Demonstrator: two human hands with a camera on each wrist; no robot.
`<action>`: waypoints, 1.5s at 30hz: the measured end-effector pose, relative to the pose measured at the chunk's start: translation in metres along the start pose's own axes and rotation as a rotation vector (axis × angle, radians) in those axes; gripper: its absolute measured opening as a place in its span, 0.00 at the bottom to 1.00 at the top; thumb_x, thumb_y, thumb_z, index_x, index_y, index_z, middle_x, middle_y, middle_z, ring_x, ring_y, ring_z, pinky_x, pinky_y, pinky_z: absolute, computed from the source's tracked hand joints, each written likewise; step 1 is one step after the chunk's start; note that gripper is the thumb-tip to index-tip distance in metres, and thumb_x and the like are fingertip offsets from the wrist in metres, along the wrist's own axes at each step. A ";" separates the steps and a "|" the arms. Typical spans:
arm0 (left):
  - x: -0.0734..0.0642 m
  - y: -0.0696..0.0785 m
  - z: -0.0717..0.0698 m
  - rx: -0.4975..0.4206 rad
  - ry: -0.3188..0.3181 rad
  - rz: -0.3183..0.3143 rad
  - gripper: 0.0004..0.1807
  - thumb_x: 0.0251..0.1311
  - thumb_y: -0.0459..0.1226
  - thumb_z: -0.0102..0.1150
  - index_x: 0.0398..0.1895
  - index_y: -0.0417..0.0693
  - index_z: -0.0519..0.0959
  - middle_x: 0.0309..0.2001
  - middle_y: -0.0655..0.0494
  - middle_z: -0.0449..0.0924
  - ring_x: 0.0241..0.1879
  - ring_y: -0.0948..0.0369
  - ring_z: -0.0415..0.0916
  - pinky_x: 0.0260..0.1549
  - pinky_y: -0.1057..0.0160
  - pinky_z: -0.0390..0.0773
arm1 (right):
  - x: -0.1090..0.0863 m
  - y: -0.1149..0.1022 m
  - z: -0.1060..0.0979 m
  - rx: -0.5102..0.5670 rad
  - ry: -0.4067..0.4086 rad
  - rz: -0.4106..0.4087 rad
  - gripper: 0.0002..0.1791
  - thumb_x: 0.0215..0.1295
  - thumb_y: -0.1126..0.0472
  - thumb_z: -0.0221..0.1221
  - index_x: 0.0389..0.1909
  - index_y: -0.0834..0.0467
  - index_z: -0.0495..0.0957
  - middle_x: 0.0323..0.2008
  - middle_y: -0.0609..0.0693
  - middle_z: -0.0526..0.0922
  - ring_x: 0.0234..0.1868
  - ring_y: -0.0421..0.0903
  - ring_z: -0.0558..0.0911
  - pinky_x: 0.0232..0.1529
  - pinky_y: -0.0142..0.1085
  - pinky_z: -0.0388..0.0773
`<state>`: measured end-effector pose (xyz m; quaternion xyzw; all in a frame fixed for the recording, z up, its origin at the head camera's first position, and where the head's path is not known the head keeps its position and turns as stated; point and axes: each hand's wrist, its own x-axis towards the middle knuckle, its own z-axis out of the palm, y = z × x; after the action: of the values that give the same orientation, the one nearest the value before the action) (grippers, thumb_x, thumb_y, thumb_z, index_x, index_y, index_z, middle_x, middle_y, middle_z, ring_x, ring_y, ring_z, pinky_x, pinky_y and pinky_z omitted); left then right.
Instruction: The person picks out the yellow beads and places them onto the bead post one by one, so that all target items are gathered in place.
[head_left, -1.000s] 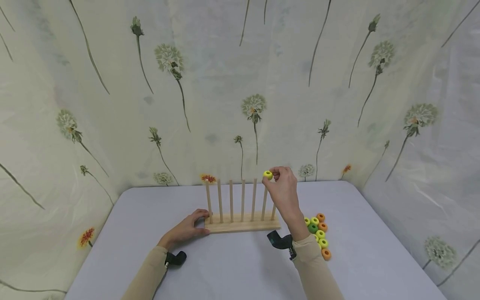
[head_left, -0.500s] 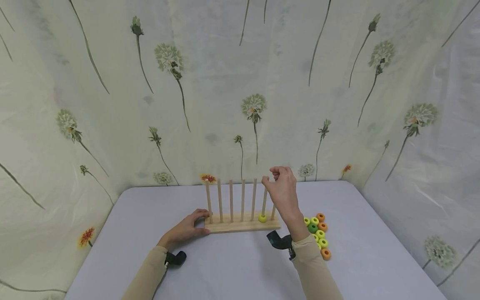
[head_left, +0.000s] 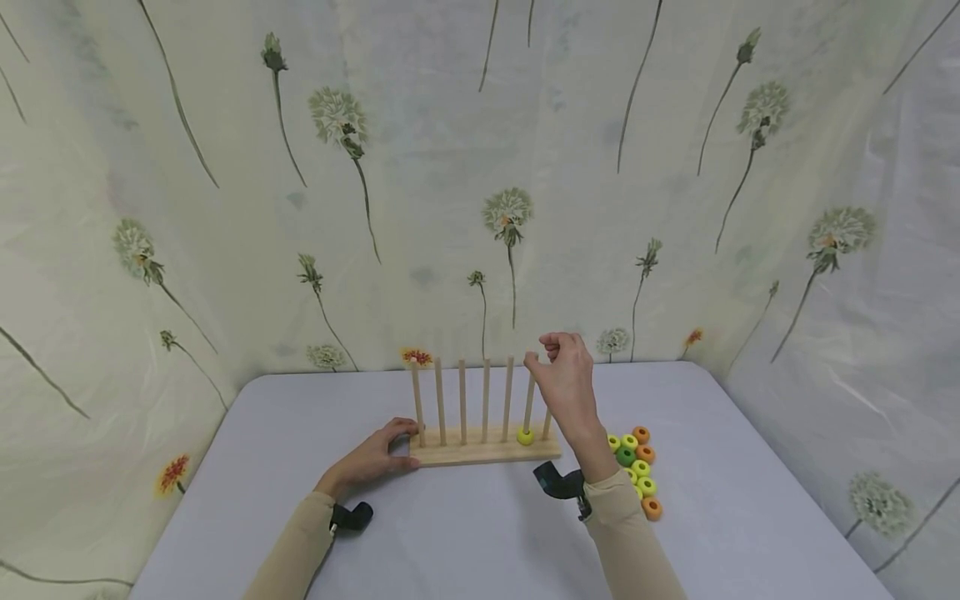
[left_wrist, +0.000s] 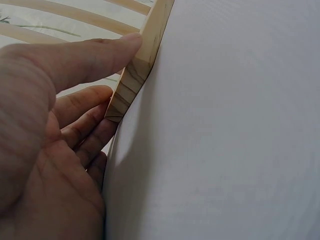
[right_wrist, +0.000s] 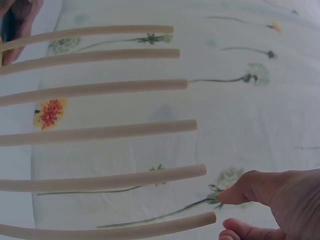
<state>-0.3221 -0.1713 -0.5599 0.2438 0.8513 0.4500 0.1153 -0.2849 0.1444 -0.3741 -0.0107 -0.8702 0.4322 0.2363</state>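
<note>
A wooden peg rack (head_left: 480,452), a flat base with several upright dowels, stands across the table. My left hand (head_left: 371,457) grips the base's left end. In the left wrist view its thumb (left_wrist: 112,56) lies along one edge and its fingers are on the opposite side. One yellow bead (head_left: 525,437) sits at the foot of the second dowel from the right. Beside the top of that dowel is my right hand (head_left: 567,392), holding nothing. Its thumb (right_wrist: 250,186) and fingers are apart in the right wrist view. The rightmost dowel is partly behind this hand.
Right of the rack lies a cluster of loose beads: several yellow ones (head_left: 647,486), orange ones (head_left: 652,508) and a green one (head_left: 626,457). My right forearm hides part of it. A flower-printed curtain (head_left: 420,208) closes off the table's (head_left: 450,533) back and sides.
The yellow bead left my right hand's pinch and dropped down the dowel onto the base. Thumb and fingers have parted. My left hand has stayed put.
</note>
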 end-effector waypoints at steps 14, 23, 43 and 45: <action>0.000 0.001 -0.001 0.007 -0.003 0.015 0.37 0.53 0.47 0.70 0.65 0.43 0.70 0.68 0.48 0.62 0.73 0.44 0.51 0.69 0.39 0.50 | 0.000 0.015 -0.007 0.071 -0.046 -0.080 0.15 0.60 0.60 0.63 0.46 0.62 0.75 0.44 0.58 0.76 0.43 0.54 0.77 0.44 0.42 0.74; 0.001 0.001 -0.001 -0.002 0.001 0.012 0.38 0.53 0.46 0.70 0.65 0.42 0.69 0.68 0.48 0.62 0.73 0.44 0.51 0.69 0.38 0.51 | 0.001 0.027 -0.013 0.126 -0.090 -0.155 0.16 0.60 0.59 0.64 0.46 0.60 0.75 0.45 0.56 0.77 0.44 0.54 0.78 0.47 0.42 0.76; -0.001 0.001 0.004 0.006 0.007 -0.003 0.38 0.53 0.47 0.70 0.65 0.44 0.69 0.69 0.48 0.61 0.72 0.44 0.51 0.69 0.38 0.51 | -0.020 0.062 -0.045 0.169 -0.357 -0.183 0.18 0.61 0.59 0.65 0.49 0.59 0.73 0.48 0.55 0.78 0.47 0.50 0.79 0.51 0.33 0.77; -0.001 0.002 0.004 0.003 0.011 -0.005 0.38 0.53 0.47 0.70 0.65 0.43 0.69 0.69 0.47 0.61 0.72 0.43 0.52 0.69 0.38 0.51 | -0.023 0.069 -0.048 0.169 -0.388 -0.162 0.17 0.61 0.60 0.65 0.49 0.59 0.73 0.47 0.54 0.78 0.47 0.50 0.79 0.50 0.33 0.78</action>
<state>-0.3190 -0.1685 -0.5604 0.2396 0.8533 0.4496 0.1114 -0.2575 0.2180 -0.4105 0.1625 -0.8581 0.4771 0.0985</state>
